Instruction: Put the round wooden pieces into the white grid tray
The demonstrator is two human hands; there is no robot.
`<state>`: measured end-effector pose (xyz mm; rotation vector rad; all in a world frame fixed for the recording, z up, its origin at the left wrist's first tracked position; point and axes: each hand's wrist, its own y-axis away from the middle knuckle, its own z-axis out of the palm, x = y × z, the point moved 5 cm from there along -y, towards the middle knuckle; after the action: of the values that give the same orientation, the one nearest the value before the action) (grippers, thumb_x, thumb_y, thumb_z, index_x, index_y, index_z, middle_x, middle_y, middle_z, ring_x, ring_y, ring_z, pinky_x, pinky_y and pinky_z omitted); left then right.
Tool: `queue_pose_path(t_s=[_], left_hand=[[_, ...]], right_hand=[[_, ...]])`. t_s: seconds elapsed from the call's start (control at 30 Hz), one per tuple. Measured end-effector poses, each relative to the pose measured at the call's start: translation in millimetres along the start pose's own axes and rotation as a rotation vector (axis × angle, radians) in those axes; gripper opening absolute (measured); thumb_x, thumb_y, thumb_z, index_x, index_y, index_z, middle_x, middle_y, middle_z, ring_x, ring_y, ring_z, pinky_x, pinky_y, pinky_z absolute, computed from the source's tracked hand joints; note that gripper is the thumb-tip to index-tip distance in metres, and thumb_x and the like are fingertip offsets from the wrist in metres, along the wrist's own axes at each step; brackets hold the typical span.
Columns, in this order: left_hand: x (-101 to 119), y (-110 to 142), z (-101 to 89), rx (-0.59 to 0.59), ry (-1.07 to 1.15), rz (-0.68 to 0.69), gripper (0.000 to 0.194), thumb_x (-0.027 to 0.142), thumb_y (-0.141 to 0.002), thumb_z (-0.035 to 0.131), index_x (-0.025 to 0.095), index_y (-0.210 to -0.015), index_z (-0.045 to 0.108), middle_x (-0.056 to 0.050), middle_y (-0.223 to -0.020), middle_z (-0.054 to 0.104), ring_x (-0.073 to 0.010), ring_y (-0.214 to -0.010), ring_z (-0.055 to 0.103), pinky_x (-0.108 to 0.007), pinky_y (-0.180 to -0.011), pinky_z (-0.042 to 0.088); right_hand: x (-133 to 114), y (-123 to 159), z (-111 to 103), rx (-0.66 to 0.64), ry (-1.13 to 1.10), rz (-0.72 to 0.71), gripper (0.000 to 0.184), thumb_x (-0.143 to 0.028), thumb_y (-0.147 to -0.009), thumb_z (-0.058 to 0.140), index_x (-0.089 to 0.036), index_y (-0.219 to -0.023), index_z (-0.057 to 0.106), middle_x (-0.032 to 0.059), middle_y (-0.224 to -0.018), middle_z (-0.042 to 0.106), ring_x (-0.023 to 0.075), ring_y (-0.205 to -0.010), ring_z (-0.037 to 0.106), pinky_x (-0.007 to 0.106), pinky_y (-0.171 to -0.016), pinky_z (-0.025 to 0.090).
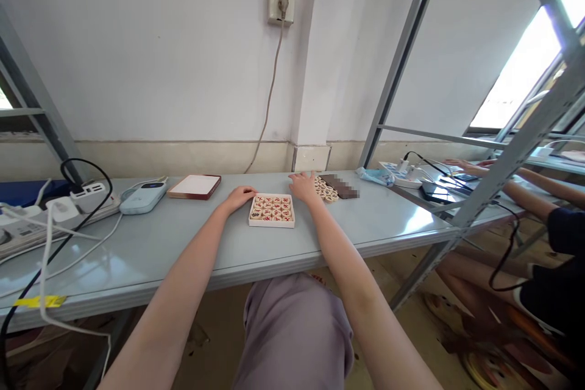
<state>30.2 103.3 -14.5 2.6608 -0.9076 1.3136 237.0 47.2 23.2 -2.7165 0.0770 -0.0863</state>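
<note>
As both arms [194,262] reach forward, the left hand [239,197] turns inward, its grip unclear; right of its fingers sits a box [272,225] of pieces [276,207]; the right hand [302,185] is palm down, fingers apart, beside loose pieces [326,191].

On my legs I wear a loose garment [297,332] of dusty mauve cloth, which looks plain and has soft creases. My left hand [239,197], my right hand [302,186] and both forearms [346,268] are bare.
</note>
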Motion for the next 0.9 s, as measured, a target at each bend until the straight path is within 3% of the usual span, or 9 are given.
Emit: queue_pose_path(t_s=[0.17,0.37,0.47,0.57,0.67,0.9], left_hand=[[-2,-2,1.4,-0.006,0.023,0.012,0.035,0.04,-0.069,0.048,0.016,-0.087,0.067,-0.005,-0.097,0.068,-0.0223,-0.096,0.058,-0.031,-0.087,0.042],[-4,-3,1.6,-0.011,0.011,0.009,0.035,0.041,-0.07,0.048,0.017,-0.088,0.067,-0.004,-0.098,0.068,-0.0219,-0.096,0.058,-0.03,-0.087,0.042],[-3,-2,0.9,-0.004,-0.003,0.017,0.035,0.04,-0.07,0.048,0.017,-0.088,0.068,-0.004,-0.098,0.068,-0.0215,-0.096,0.058,-0.03,-0.087,0.042],[0,-1,0.4,-0.004,-0.009,0.037,0.035,0.04,-0.071,0.047,0.017,-0.088,0.068,-0.004,-0.097,0.068,-0.0209,-0.095,0.058,-0.029,-0.087,0.042],[4,1,-0.2,-0.014,-0.018,0.045,0.035,0.039,-0.071,0.046,0.017,-0.088,0.068,-0.004,-0.097,0.068,-0.0206,-0.095,0.058,-0.028,-0.086,0.042],[6,2,-0.4,-0.024,0.005,0.062,0.034,0.035,-0.071,0.044,0.015,-0.086,0.067,-0.005,-0.094,0.068,-0.0202,-0.09,0.059,-0.028,-0.08,0.044]], right_hand=[[19,7,17,-0.193,0.111,0.118,0.043,-0.037,-0.086,0.04,-0.01,-0.114,0.058,0.0214,-0.107,0.062,0.0349,-0.111,0.047,0.063,-0.099,0.001],[6,4,2,-0.106,-0.015,0.043,0.036,-0.035,-0.086,0.043,-0.018,-0.112,0.061,0.0137,-0.11,0.063,0.0314,-0.111,0.048,0.061,-0.1,0.007],[-10,1,-16,-0.023,-0.259,-0.04,0.03,-0.031,-0.086,0.044,-0.021,-0.108,0.062,0.0085,-0.113,0.062,0.0246,-0.107,0.051,0.048,-0.1,0.025],[-39,5,-22,-0.227,-0.584,-0.278,0.031,-0.025,-0.08,0.053,-0.022,-0.109,0.062,0.0033,-0.112,0.063,0.017,-0.097,0.056,0.029,-0.085,0.042],[-68,17,-23,-0.491,-0.727,-0.491,0.033,-0.022,-0.071,0.062,-0.024,-0.104,0.065,0.0009,-0.106,0.064,0.0156,-0.092,0.058,0.023,-0.076,0.045],[-89,36,-42,-0.609,-0.813,-0.656,0.037,-0.022,-0.068,0.066,-0.028,-0.104,0.064,-0.002,-0.119,0.056,0.0164,-0.105,0.052,0.024,-0.087,0.04]])
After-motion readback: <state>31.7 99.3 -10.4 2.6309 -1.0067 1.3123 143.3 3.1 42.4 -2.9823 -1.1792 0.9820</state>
